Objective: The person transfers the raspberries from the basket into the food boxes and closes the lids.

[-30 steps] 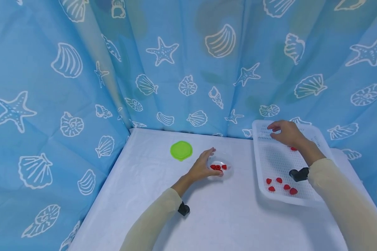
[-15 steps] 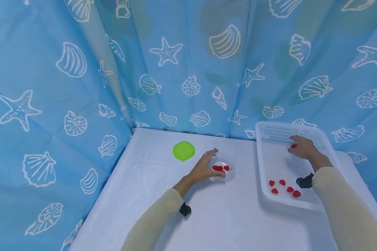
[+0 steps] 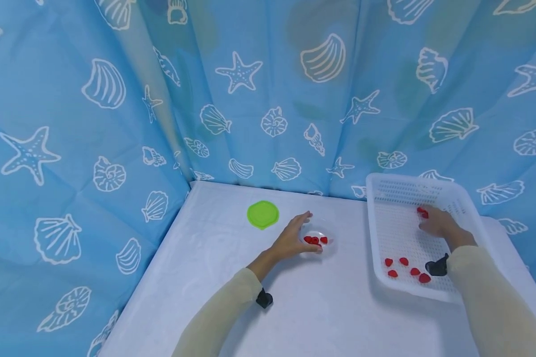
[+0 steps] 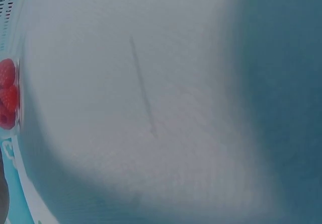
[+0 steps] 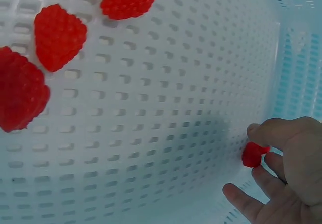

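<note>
My left hand (image 3: pixel 293 237) curls around the near-left side of a small clear bowl (image 3: pixel 328 248), thumb in front and fingers behind. Several red raspberries (image 3: pixel 314 240) lie in the bowl; the left wrist view catches some raspberries (image 4: pixel 7 95) at its edge. Over the far end of a white perforated basket (image 3: pixel 375 233), my right hand (image 3: pixel 438 221) reaches down. Two raspberries (image 3: pixel 422 211) show at its fingertips. In the right wrist view, thumb and fingers are spread around a raspberry (image 5: pixel 251 155), with another partly hidden behind the hand.
Several more raspberries (image 3: pixel 415 271) are scattered at the basket's near end. A bright green lid (image 3: pixel 263 214) lies on the white table (image 3: pixel 330 307), left of the bowl. Blue shell-patterned curtains (image 3: pixel 250 139) stand behind and at the left.
My right hand has lowered into the basket's far end, down to the raspberries there. The left hand stays at the bowl. The head view has shifted slightly.
</note>
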The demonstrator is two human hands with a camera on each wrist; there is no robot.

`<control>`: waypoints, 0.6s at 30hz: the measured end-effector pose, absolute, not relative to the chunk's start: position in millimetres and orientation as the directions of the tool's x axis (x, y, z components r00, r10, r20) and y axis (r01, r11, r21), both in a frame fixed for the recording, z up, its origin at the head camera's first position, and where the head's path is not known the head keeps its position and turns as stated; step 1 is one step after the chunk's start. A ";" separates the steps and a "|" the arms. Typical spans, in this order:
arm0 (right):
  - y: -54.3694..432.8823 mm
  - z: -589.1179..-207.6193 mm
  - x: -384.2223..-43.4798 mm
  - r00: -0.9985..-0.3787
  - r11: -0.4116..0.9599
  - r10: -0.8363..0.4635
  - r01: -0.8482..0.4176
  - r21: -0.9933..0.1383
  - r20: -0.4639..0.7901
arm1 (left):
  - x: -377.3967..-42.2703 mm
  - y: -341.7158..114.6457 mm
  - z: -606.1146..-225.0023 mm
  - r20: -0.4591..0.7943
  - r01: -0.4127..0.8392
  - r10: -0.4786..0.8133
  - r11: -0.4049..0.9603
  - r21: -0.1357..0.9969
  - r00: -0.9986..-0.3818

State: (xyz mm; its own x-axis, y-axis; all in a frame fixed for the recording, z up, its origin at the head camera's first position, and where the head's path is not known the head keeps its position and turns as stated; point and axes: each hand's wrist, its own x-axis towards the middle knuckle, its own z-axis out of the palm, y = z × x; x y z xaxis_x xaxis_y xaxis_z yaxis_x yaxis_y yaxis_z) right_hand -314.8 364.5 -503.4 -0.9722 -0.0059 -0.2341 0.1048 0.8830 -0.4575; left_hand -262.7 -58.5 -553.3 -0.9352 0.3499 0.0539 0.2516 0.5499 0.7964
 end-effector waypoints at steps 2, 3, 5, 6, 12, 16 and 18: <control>366.3 -504.0 -312.4 -0.973 0.892 0.001 0.106 -0.439 -0.233 | -261.7 -58.6 -553.5 0.052 0.254 0.355 0.554 0.793 -0.934; 367.1 -503.9 -311.8 -0.975 0.896 0.009 0.106 -0.431 -0.220 | -261.3 -58.8 -553.7 0.051 0.255 0.354 0.558 0.790 -0.934; 368.0 -502.8 -311.7 -0.984 0.899 0.030 0.103 -0.427 -0.174 | -261.0 -59.4 -553.5 0.056 0.259 0.354 0.558 0.789 -0.934; 368.4 -502.2 -312.2 -0.988 0.898 0.043 0.102 -0.429 -0.146 | -260.9 -59.6 -553.0 0.062 0.262 0.353 0.553 0.791 -0.934; 368.8 -503.6 -312.9 -0.990 0.892 0.049 0.104 -0.440 -0.135 | -261.9 -59.4 -550.3 0.069 0.263 0.349 0.547 0.795 -0.935; 366.2 -510.0 -314.3 -0.985 0.878 -0.005 0.077 -0.472 -0.170 | -262.0 -58.3 -550.3 0.051 0.245 0.342 0.555 0.795 -0.938; 362.4 -511.6 -317.1 -0.986 0.874 -0.033 0.051 -0.484 -0.163 | -261.8 -58.0 -550.5 0.045 0.238 0.338 0.556 0.797 -0.940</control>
State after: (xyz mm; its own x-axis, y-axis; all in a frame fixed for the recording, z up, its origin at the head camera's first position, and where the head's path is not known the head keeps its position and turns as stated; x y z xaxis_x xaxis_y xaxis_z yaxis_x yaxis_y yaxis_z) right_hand -317.1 362.4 -511.6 -0.9861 -0.0331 -0.1628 0.0505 0.8736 -0.4840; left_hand -261.8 -58.0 -550.5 -0.9402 0.3377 0.0452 0.2379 0.5558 0.7966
